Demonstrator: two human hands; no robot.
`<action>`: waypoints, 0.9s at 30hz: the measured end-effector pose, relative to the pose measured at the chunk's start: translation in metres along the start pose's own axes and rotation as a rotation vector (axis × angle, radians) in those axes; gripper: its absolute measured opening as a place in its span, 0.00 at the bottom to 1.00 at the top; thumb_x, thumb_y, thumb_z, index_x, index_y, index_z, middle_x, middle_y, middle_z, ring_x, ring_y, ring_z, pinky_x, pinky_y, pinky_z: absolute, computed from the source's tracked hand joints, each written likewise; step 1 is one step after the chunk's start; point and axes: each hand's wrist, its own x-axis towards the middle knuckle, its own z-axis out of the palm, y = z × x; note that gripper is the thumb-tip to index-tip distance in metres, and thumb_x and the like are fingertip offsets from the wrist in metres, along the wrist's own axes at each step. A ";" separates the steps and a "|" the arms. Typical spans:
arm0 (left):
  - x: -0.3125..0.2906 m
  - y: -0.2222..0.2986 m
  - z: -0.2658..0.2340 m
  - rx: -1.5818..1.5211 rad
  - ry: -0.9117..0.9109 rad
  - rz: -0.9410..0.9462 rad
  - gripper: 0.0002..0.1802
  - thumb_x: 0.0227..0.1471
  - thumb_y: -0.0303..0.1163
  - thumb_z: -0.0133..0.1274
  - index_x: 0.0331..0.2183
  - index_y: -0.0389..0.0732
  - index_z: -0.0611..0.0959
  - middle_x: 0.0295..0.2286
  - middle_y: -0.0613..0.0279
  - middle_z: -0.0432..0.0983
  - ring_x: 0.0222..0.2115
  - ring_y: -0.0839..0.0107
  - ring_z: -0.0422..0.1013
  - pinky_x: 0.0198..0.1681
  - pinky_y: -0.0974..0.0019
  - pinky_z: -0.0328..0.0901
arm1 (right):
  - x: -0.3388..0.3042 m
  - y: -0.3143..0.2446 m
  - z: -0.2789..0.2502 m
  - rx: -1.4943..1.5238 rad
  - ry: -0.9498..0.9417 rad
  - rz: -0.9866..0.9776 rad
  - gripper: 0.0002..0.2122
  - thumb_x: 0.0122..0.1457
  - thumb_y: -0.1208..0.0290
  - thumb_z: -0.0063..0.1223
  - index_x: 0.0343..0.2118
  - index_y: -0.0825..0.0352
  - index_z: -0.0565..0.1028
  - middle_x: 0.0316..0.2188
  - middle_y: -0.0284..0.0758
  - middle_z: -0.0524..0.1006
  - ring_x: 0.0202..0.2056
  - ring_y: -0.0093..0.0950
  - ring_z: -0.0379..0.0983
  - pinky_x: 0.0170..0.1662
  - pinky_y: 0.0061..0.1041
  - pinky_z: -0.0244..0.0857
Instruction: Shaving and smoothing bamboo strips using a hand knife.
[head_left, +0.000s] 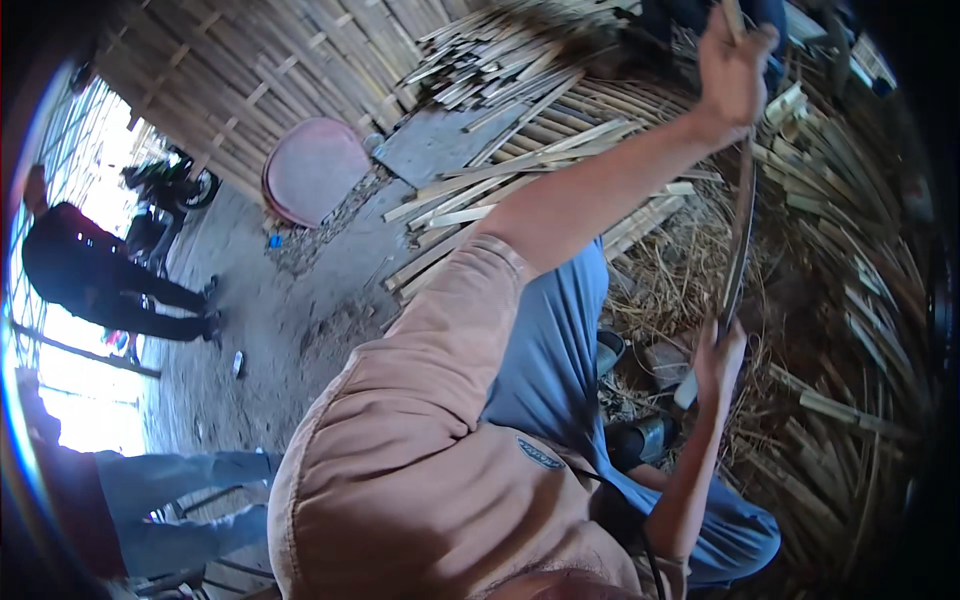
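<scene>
My left hand [735, 75], at the end of the outstretched arm at upper right, is closed around a long, narrow bamboo strip [741, 215]. A pale end of the strip sticks out above that fist. Lower down, my right hand [718, 362] is closed at the strip's other end, its fingers partly hidden. Beside the right hand a pale flat tip [686, 390] shows; whether it belongs to the strip or to a tool I cannot tell. Between the two hands the strip runs slightly bowed over the straw-like shavings [690, 270].
Split bamboo slats [560, 165] lie piled beyond my left arm, and more strips [850, 200] cover the right side. A pink round basin [315, 170] leans by the woven wall [260, 75]. Two people stand at the left, one in dark clothes [85, 265], near a motorcycle [155, 215].
</scene>
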 end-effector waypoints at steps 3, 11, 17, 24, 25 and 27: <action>0.001 0.003 0.002 0.400 0.222 0.048 0.09 0.55 0.24 0.54 0.30 0.44 0.70 0.19 0.75 0.60 0.18 0.83 0.57 0.21 0.69 0.54 | -0.022 0.037 0.001 -0.081 -0.099 0.538 0.13 0.63 0.63 0.54 0.34 0.71 0.76 0.19 0.36 0.74 0.22 0.28 0.71 0.27 0.33 0.65; 0.005 -0.006 -0.010 -0.028 -0.045 0.034 0.05 0.63 0.28 0.52 0.36 0.37 0.75 0.23 0.72 0.60 0.23 0.79 0.55 0.30 0.67 0.55 | -0.006 0.061 0.014 0.241 -0.010 0.144 0.07 0.65 0.71 0.51 0.37 0.70 0.76 0.20 0.29 0.73 0.20 0.18 0.66 0.24 0.25 0.59; 0.008 0.004 -0.032 0.378 -0.011 0.098 0.18 0.61 0.39 0.54 0.44 0.34 0.79 0.34 0.52 0.78 0.23 0.75 0.64 0.27 0.67 0.59 | -0.030 0.117 0.018 -0.167 -0.020 0.602 0.14 0.55 0.66 0.60 0.38 0.73 0.79 0.26 0.49 0.80 0.29 0.36 0.77 0.37 0.37 0.70; 0.005 0.020 -0.012 0.379 0.091 -0.144 0.20 0.60 0.35 0.50 0.18 0.45 0.65 0.17 0.70 0.52 0.18 0.73 0.55 0.26 0.68 0.54 | -0.022 0.079 0.048 0.099 0.117 0.006 0.14 0.53 0.71 0.56 0.42 0.71 0.76 0.31 0.55 0.78 0.36 0.53 0.77 0.39 0.42 0.70; 0.005 0.020 -0.012 0.409 0.052 -0.164 0.20 0.60 0.36 0.50 0.19 0.46 0.64 0.17 0.70 0.52 0.18 0.73 0.54 0.26 0.68 0.54 | -0.026 0.082 0.048 0.059 0.089 0.126 0.15 0.52 0.71 0.57 0.42 0.71 0.77 0.34 0.55 0.79 0.39 0.53 0.76 0.42 0.44 0.70; 0.006 0.023 -0.016 0.514 0.023 -0.117 0.21 0.60 0.38 0.50 0.19 0.47 0.63 0.18 0.71 0.52 0.18 0.74 0.52 0.27 0.67 0.53 | -0.035 0.095 0.041 -0.093 0.174 0.179 0.16 0.53 0.68 0.57 0.44 0.71 0.77 0.35 0.54 0.79 0.41 0.54 0.76 0.45 0.46 0.70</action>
